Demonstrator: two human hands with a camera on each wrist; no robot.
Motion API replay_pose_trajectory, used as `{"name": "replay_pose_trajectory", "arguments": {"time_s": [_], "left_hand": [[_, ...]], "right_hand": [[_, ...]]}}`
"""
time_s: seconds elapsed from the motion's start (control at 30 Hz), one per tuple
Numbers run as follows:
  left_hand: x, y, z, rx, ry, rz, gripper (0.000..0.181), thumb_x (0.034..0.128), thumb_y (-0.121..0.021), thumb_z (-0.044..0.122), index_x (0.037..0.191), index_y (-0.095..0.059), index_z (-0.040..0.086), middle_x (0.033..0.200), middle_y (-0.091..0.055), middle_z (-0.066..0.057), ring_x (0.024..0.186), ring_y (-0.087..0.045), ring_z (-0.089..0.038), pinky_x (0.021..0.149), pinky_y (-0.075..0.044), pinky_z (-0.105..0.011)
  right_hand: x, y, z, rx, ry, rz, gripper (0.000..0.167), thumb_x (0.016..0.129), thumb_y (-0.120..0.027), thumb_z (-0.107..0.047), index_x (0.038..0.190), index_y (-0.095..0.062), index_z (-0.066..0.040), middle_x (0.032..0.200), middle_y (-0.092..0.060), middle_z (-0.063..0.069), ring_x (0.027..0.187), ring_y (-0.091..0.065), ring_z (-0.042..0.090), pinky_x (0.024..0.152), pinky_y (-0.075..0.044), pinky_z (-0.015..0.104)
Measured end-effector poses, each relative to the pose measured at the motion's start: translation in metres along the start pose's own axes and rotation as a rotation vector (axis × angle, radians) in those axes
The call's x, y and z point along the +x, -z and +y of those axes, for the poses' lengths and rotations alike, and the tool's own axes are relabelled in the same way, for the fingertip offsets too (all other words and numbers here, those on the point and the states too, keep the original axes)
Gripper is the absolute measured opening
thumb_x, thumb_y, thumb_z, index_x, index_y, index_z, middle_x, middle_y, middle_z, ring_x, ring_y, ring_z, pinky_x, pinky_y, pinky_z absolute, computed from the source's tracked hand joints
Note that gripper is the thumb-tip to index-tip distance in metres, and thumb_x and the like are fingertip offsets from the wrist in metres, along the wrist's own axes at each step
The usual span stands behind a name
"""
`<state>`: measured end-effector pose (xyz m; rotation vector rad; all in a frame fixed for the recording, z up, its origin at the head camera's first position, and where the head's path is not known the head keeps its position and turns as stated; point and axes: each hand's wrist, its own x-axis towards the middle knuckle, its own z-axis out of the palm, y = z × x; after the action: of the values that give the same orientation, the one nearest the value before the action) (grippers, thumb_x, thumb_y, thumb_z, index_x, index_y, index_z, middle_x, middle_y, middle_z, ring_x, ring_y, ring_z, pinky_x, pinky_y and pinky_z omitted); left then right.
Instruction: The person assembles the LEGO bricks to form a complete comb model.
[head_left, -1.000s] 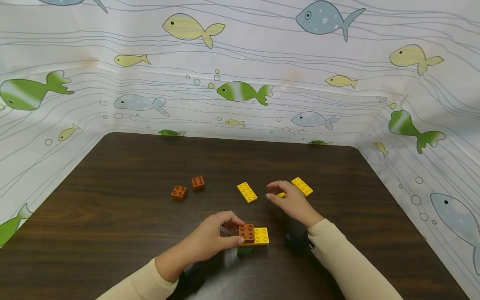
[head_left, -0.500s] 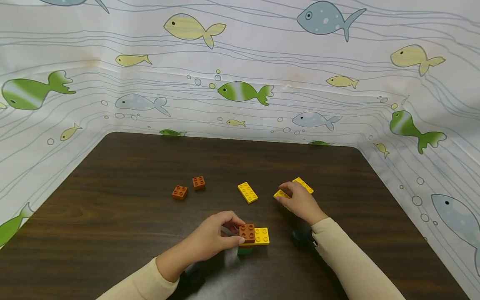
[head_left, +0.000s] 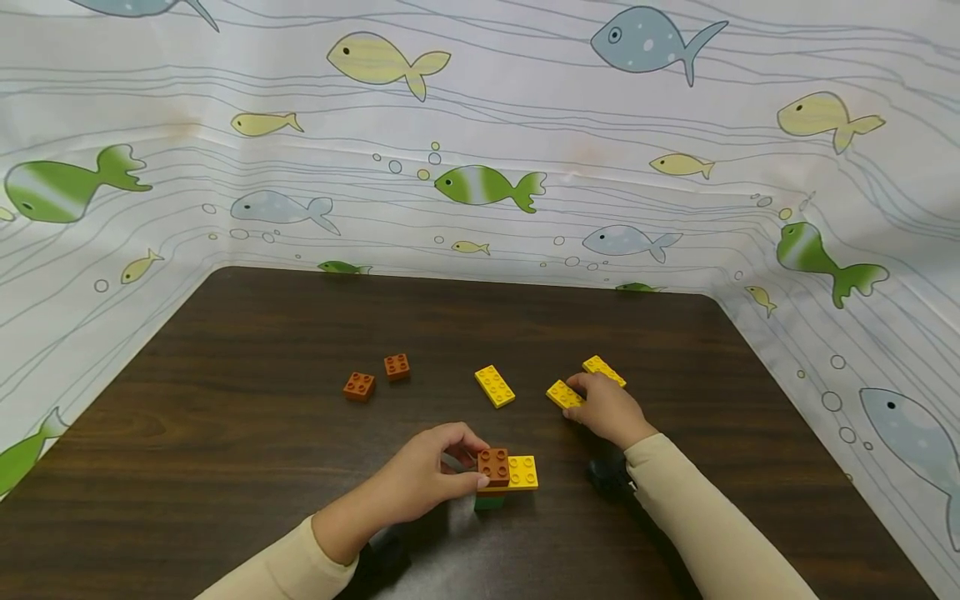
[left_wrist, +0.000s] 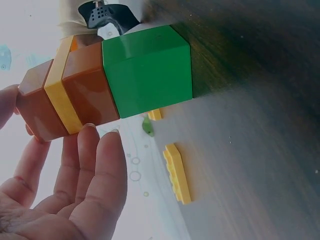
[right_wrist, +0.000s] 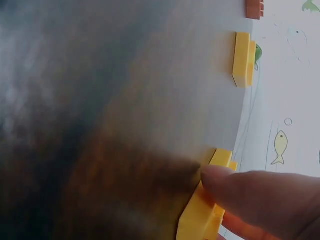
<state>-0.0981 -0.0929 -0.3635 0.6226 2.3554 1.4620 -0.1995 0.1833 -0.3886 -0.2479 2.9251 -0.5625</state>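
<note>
A stack of toy building bricks stands on the dark table near the front: a green brick [left_wrist: 150,75] at the bottom, a brown one [left_wrist: 90,85], a yellow flat brick [head_left: 523,472] jutting right, and a brown brick [head_left: 492,467] on top. My left hand [head_left: 427,468] holds this stack from the left, thumb and fingers at its upper part. Farther right, my right hand [head_left: 609,412] pinches a flat yellow brick [head_left: 564,394] lying on the table. In the right wrist view the thumb presses against that brick's side; the fingers are mostly hidden.
Another yellow brick [head_left: 495,386] lies between the right hand and two brown bricks, one [head_left: 359,386] nearer and one [head_left: 397,367] farther back. Just behind the right hand is one more yellow brick [head_left: 604,371]. A fish-patterned sheet [head_left: 487,108] encloses the table's back and sides.
My right hand has shifted right and its thumb and fingers have closed on the near right yellow brick. The left hand and the stack have stayed in place.
</note>
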Motion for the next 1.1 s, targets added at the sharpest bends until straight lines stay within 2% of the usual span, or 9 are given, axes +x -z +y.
{"name": "replay_pose_trajectory", "arguments": {"time_s": [0.13,0.3,0.57,0.87,1.1], "left_hand": [[0.0,0.0,0.0,-0.001,0.005,0.001,0.023,0.0895,-0.07,0.017,0.109,-0.063,0.008,0.108,-0.061,-0.004,0.094,-0.057,-0.019,0.072,-0.051,-0.027],[0.0,0.001,0.0,-0.006,0.006,-0.001,0.024,0.0889,-0.071,0.018,0.109,-0.063,0.007,0.109,-0.061,-0.005,0.094,-0.057,-0.019,0.072,-0.051,-0.027],[0.0,0.0,-0.001,-0.025,-0.004,0.002,0.025,0.0882,-0.072,0.018,0.108,-0.063,0.007,0.109,-0.06,-0.005,0.093,-0.057,-0.02,0.071,-0.051,-0.025],[0.0,-0.001,-0.001,-0.01,-0.009,0.013,0.024,0.0897,-0.07,0.018,0.109,-0.062,0.007,0.109,-0.06,-0.005,0.093,-0.057,-0.019,0.072,-0.051,-0.027],[-0.001,-0.001,-0.001,-0.01,-0.007,0.01,0.025,0.0893,-0.071,0.019,0.109,-0.062,0.007,0.109,-0.06,-0.006,0.093,-0.057,-0.019,0.072,-0.051,-0.026]], "right_hand": [[0.0,-0.001,-0.003,-0.048,0.014,-0.005,0.044,0.084,-0.075,-0.016,0.124,-0.063,-0.003,0.115,-0.064,0.015,0.104,-0.06,0.03,0.088,-0.049,0.05],[-0.001,-0.003,-0.008,-0.078,0.048,-0.012,0.042,0.085,-0.074,-0.016,0.124,-0.064,-0.005,0.116,-0.064,0.013,0.105,-0.06,0.028,0.088,-0.049,0.049],[-0.014,0.0,-0.019,0.004,0.133,0.027,0.043,0.086,-0.073,-0.015,0.126,-0.063,-0.006,0.118,-0.062,0.009,0.106,-0.059,0.024,0.094,-0.047,0.045],[-0.034,0.004,-0.029,0.095,0.197,0.054,0.042,0.087,-0.072,-0.015,0.127,-0.062,-0.008,0.115,-0.061,0.005,0.099,-0.058,0.018,0.091,-0.049,0.043],[-0.048,0.008,-0.037,0.174,0.269,0.052,0.042,0.086,-0.072,-0.014,0.127,-0.062,-0.009,0.116,-0.06,0.002,0.1,-0.056,0.017,0.091,-0.049,0.042]]}}
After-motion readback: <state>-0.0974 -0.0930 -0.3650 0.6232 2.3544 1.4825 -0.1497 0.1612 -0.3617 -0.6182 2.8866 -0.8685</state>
